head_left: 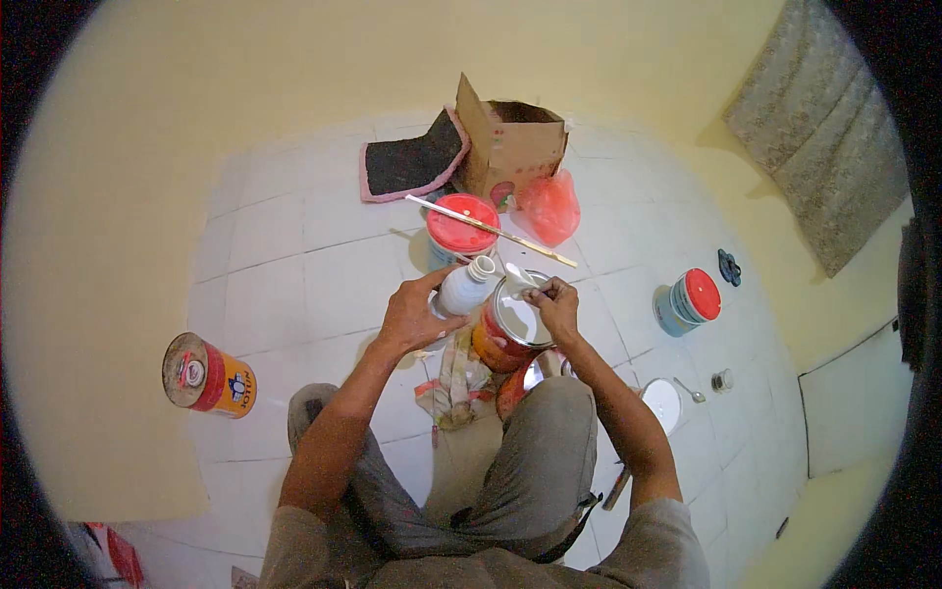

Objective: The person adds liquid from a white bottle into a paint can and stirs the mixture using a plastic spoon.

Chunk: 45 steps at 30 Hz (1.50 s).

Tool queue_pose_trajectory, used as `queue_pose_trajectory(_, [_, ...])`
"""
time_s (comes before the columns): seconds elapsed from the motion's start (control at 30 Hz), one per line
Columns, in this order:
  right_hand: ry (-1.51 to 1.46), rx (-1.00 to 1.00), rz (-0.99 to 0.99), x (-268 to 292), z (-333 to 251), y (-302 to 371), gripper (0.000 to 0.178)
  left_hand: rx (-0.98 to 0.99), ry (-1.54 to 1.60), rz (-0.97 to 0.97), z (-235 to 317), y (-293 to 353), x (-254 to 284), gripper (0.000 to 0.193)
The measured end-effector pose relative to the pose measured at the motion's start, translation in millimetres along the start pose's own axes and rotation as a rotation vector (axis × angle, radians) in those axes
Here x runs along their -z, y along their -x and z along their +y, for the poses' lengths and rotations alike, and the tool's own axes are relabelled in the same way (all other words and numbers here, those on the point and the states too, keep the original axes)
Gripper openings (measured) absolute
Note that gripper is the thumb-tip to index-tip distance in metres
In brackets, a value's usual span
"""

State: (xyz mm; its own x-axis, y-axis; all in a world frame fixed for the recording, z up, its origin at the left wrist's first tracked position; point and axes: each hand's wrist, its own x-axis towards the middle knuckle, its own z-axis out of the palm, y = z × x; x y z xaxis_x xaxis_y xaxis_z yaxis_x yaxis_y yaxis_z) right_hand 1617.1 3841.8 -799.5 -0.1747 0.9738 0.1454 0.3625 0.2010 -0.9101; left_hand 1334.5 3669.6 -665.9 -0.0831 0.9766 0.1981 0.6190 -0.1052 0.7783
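My left hand point(404, 316) is wrapped round a white plastic bottle point(463, 294), uncapped and tilted a little to the right. In a pinch, my right hand point(557, 312) holds a small white scoop-like piece point(520, 281); its exact kind is unclear. That piece is over the mouth of an open orange-and-red paint can point(493, 344), which has whitish paint inside. The bottle's mouth is just left of the can's rim. Below, partly hidden by my knee, lies another reddish can point(535, 377) with a shiny metal top. A crumpled, stained cloth or bag point(457, 385) lies beside them.
Beyond my hands stands a red-lidded bucket point(461, 211) with a stick point(530, 249) across it. Behind are a cardboard box point(520, 152), a black mat point(412, 165) and a red plastic bag point(551, 208). Another can point(208, 376) stands left; a small bucket point(690, 302) and spoon point(695, 395) are right.
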Motion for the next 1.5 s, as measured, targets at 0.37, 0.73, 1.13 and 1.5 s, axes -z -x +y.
queue_pose_trajectory(0.37, [-0.322, 0.047, -0.035, 40, -50, 11, 0.005, -0.012, 0.011, -0.01, -3, -6, -9, 0.087])
queue_pose_trajectory(0.73, [-0.022, 0.139, -0.308, 136, -165, 10, 0.005, -0.07, -0.006, -0.042, -1, -15, -30, 0.084])
queue_pose_trajectory(1.13, [0.14, 0.133, -0.448, 155, -238, 15, 0.007, -0.252, 0.063, -0.001, 9, -22, -52, 0.079])
queue_pose_trajectory(1.5, [0.316, 0.125, -0.511, 149, -261, 22, 0.006, -0.222, 0.023, -0.049, 12, -23, -61, 0.082])
